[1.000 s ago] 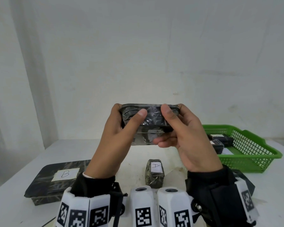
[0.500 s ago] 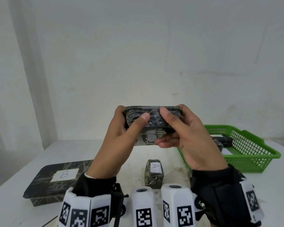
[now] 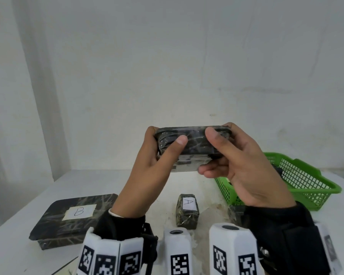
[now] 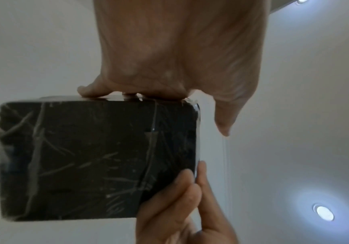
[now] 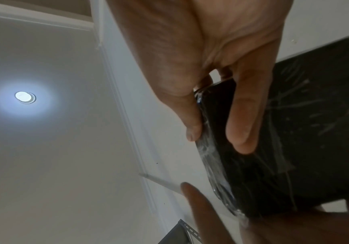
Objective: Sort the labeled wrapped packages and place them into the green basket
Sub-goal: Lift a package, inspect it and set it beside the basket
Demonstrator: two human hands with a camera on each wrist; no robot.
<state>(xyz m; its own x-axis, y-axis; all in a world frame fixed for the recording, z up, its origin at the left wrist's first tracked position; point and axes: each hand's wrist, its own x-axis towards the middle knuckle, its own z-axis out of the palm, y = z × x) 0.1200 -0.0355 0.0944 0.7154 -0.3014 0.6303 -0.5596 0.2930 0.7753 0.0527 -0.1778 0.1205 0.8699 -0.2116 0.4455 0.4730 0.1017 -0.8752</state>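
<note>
head, hands: left hand [image 3: 147, 165] and right hand [image 3: 244, 167] both grasp one dark wrapped package [image 3: 193, 147] at frame centre, thumbs on the near face, fingers curled round the ends; held well above the table [image 3: 28, 255].
head, label: none readable on the held package from here.
head, done: green basket [image 3: 306, 187] at right-centre already has dark packages inside, mostly hidden by the right hand; count probably two, can't confirm.
head, left: B package [image 3: 72, 217] flat at lower left; A package [image 3: 187, 210] standing at lower centre; a dark corner [image 3: 235, 212] just left of the right wrist may be another.
head, count: 1 in hand, 2 surely on the table, 1 basket, 2 hands.
left wrist, grip: left hand [image 4: 179, 49] clamps the package [image 4: 98, 158] along its top edge; the other hand's fingers [image 4: 169, 198] hold the lower-right corner.
right wrist, grip: right hand [image 5: 200, 49] pinches the package [image 5: 294, 148] end, thumb on the edge, finger across the face.
progress: judged mid-task; held one not yet binned, A and B untouched.
</note>
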